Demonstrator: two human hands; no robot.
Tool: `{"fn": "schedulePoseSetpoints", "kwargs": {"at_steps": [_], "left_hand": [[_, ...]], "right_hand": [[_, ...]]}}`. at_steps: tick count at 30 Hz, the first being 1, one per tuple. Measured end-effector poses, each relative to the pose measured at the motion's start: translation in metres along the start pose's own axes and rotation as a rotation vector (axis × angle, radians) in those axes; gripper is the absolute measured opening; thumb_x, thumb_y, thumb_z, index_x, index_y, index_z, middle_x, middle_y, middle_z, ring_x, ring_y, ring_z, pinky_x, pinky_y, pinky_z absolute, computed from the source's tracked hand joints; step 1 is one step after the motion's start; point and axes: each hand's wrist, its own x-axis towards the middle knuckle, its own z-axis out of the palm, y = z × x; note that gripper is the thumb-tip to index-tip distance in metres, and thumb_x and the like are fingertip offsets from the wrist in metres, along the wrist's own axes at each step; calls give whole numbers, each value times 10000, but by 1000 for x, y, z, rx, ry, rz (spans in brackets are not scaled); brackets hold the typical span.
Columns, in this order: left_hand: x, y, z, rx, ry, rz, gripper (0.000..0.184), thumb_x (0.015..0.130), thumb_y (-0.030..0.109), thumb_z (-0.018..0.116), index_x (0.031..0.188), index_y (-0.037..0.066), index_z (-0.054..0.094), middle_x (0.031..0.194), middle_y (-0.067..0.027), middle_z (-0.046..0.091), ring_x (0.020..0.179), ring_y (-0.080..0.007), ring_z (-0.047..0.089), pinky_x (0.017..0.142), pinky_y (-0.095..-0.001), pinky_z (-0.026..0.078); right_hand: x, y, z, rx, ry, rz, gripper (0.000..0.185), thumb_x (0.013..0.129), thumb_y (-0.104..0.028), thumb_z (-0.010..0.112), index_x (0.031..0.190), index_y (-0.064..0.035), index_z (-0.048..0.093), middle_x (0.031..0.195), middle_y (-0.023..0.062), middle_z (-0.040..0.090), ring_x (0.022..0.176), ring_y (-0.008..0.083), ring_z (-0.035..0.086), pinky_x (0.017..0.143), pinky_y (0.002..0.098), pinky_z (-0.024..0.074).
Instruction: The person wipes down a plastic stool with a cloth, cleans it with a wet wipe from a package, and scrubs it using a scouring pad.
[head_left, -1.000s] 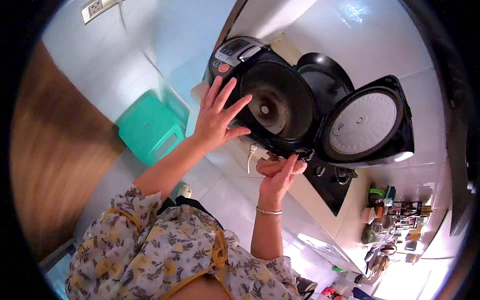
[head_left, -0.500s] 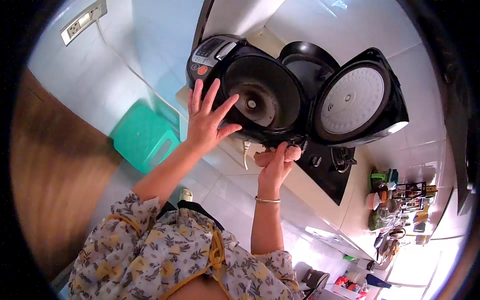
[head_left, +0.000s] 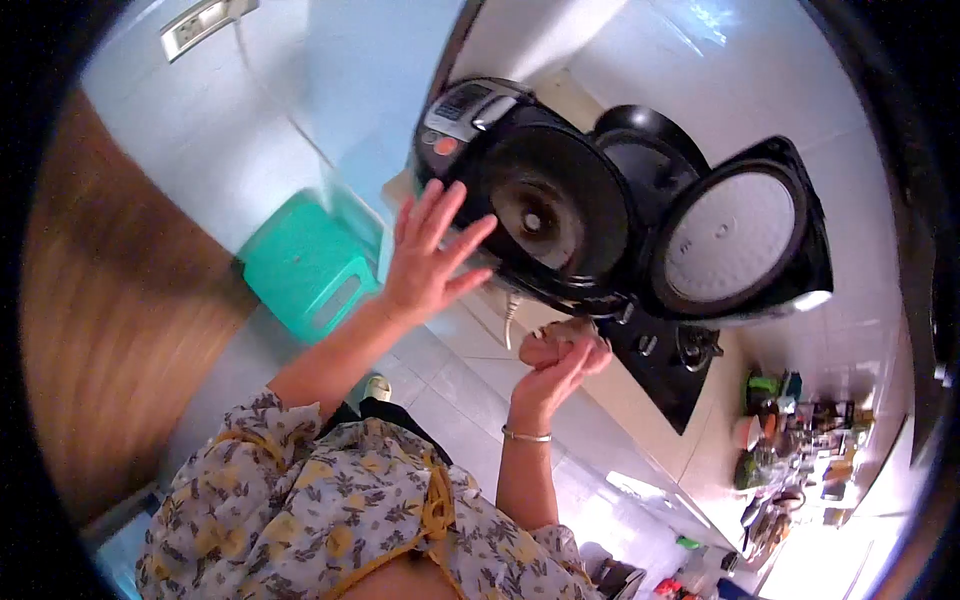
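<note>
The black rice cooker (head_left: 610, 235) stands with its lid (head_left: 730, 235) swung open to the right, and its dark inside shows a round metal centre. My left hand (head_left: 430, 265), fingers spread and holding nothing, is at the cooker's near left side; whether it touches is unclear. Below the cooker's near rim, my right hand (head_left: 560, 375) is closed on a crumpled pinkish-brown cloth (head_left: 548, 343). A small gap shows between that hand and the rim.
A black pan (head_left: 650, 140) lies behind the cooker. The black stove (head_left: 660, 385) is to the right, with jars and bottles (head_left: 790, 450) farther along the counter. A green stool (head_left: 305, 265) stands on the floor at left. A white cord (head_left: 510, 320) hangs near the cooker.
My right hand has moved down, away from the cooker's near rim, with the cloth in it. My left hand has dropped slightly from the control panel. The camera view has shifted.
</note>
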Motion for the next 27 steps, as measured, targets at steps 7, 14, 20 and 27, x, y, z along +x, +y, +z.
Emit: {"fn": "schedulePoseSetpoints", "kwargs": {"at_steps": [7, 14, 20, 27], "left_hand": [[-64, -12, -23, -86, -87, -20, 577, 818, 354, 644, 1341, 187, 470, 1478, -166, 274, 1357, -382, 262, 1074, -573, 201], [-131, -79, -27, -250, -181, -344, 485, 889, 188, 518, 1357, 96, 429, 1402, -164, 398, 1289, -372, 371, 1071, -469, 278], [-250, -228, -25, -116, -139, -1085, 632, 890, 272, 564, 1389, -12, 302, 1403, -238, 341, 1306, -361, 332, 1083, -418, 267], [-392, -391, -28, -137, -349, -1595, 905, 799, 518, 638, 1418, -11, 244, 1415, -212, 337, 1326, -356, 297, 1068, -445, 278]], "right_hand": [[-65, 50, 14, -161, -231, -69, 761, 885, -427, 581, 1401, -123, 110, 1283, 124, 414, 826, 167, 553, 692, 326, 519], [-94, 137, 83, -355, -622, 322, 515, 920, -199, 488, 1349, -18, 267, 1229, 134, 477, 998, 199, 545, 843, 319, 473], [-103, 270, 153, -325, -446, 568, 359, 884, -165, 565, 1181, -8, 439, 1071, 78, 553, 952, 174, 548, 828, 304, 453], [-61, 459, 208, -835, -554, 87, 468, 840, -135, 594, 1234, -17, 372, 1212, 152, 438, 1090, 289, 474, 958, 412, 382]]}}
